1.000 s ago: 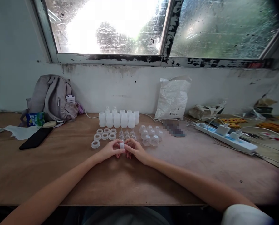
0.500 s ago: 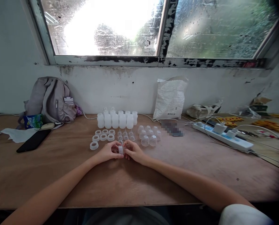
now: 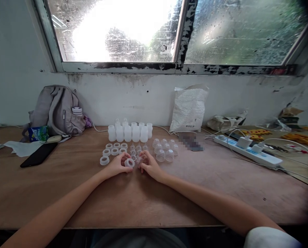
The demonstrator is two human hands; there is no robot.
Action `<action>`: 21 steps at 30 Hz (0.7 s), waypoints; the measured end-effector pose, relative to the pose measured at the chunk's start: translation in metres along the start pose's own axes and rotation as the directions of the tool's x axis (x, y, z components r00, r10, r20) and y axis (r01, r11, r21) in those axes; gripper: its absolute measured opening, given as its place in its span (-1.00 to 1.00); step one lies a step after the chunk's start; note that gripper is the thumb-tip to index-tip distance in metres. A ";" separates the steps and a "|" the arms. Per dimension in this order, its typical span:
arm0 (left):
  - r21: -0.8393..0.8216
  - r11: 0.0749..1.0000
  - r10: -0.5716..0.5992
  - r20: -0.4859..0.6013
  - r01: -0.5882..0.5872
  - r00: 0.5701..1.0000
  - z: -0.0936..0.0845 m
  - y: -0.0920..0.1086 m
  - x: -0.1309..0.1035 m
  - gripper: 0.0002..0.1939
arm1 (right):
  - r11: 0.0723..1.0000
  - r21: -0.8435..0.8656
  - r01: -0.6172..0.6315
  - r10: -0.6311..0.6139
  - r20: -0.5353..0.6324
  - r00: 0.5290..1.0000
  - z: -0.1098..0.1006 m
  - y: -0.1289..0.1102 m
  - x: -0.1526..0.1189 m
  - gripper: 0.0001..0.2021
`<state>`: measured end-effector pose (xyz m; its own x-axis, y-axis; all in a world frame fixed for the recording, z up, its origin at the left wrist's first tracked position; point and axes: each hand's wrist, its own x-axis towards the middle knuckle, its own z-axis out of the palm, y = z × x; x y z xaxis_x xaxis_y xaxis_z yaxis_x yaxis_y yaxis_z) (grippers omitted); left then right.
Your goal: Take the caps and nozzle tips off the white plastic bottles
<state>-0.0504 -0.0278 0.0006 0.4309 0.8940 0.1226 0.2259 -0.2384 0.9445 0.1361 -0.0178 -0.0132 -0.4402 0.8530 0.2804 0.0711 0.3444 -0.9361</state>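
My left hand (image 3: 119, 164) grips a translucent white screw ring (image 3: 129, 163) between thumb and fingers, its round opening turned toward me. Close by on the right, my right hand (image 3: 151, 167) pinches a clear bottle teat (image 3: 139, 159), partly covered by the fingers. The ring and the teat are apart. Behind my hands, several clear teats (image 3: 139, 147) stand in rows. To their left lie several more screw rings (image 3: 114, 151). Several clear domed caps (image 3: 160, 155) stand to the right. At the back is a group of frosted baby bottles (image 3: 127, 133).
A grey backpack (image 3: 58, 110), a black phone (image 3: 38, 155) and white tissue (image 3: 24, 148) occupy the left. Toward the right are a white padded bag (image 3: 189, 109), a blurred-out patch (image 3: 191, 141) and a white power strip (image 3: 259, 155) with cables. The wooden table (image 3: 133, 210) ends in front of me.
My hands have moved slightly apart. The ring in my left hand has turned so that its opening faces me, and the teat in my right hand now shows separate from it.
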 end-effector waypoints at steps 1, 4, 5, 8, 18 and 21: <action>0.046 0.998 0.037 -0.020 -0.036 0.999 -0.001 0.002 -0.001 -0.54 | 0.999 -0.032 0.004 -0.005 -0.035 0.999 -0.001 0.001 0.001 -0.72; 0.306 0.939 0.180 -0.045 -0.158 0.983 -0.007 0.010 -0.006 -0.60 | 0.973 -0.226 0.044 -0.061 -0.069 0.996 -0.008 0.003 0.004 -0.76; 0.419 0.886 0.232 -0.030 -0.199 0.972 -0.010 0.013 -0.007 -0.62 | 0.947 -0.316 0.063 -0.087 -0.064 0.994 -0.010 0.003 0.005 -0.78; 0.693 0.656 0.338 0.083 -0.298 0.937 -0.023 0.015 -0.009 -0.64 | 0.778 -0.625 0.056 -0.125 -0.067 0.990 -0.019 0.003 0.009 -0.81; 0.891 0.366 0.307 0.157 -0.269 0.939 -0.045 0.008 -0.006 -0.61 | 0.387 -0.918 -0.084 -0.021 -0.099 0.995 -0.022 0.005 0.010 -0.68; 0.909 0.324 0.290 0.167 -0.261 0.942 -0.050 0.012 -0.008 -0.63 | 0.375 -0.922 -0.096 0.005 -0.102 0.995 -0.022 0.003 0.009 -0.70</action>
<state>-0.0945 -0.0190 0.0257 0.6178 0.7099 0.3382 0.7550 -0.6557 -0.0030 0.1517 -0.0003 -0.0092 -0.3467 0.8901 0.2958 0.8941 0.4089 -0.1826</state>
